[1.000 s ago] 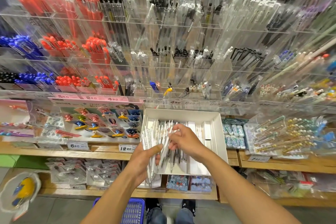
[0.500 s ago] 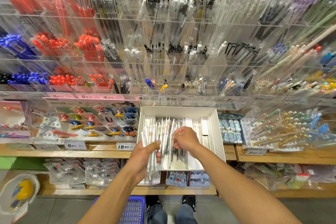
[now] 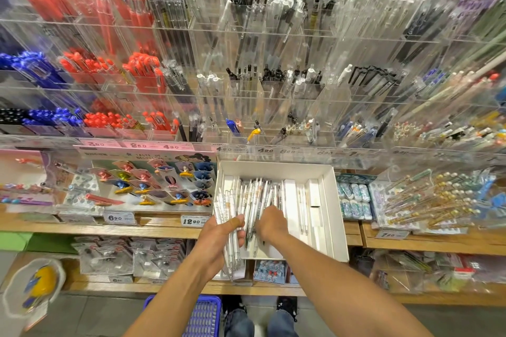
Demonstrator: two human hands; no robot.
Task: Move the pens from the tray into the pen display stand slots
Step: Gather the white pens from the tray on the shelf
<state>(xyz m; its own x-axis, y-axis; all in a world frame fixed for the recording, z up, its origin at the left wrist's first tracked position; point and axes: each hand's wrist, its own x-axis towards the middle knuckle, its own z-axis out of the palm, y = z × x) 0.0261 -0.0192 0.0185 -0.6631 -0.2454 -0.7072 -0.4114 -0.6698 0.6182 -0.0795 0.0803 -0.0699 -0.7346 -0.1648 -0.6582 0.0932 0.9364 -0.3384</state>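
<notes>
Over the white tray [image 3: 327, 216] the left hand [image 3: 219, 235] grips a bundle of pens [image 3: 230, 227]. Inside the tray the right hand [image 3: 269, 223] reaches down among loose pens, fingers curled, perhaps pinching one. Behind, the clear stand [image 3: 273, 96] rises above a wooden shelf [image 3: 82, 228].

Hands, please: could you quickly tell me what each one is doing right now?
Left hand: holds a bundle of white pens.
Right hand: fingers down among the pens in the tray; grip cannot be told.
</notes>
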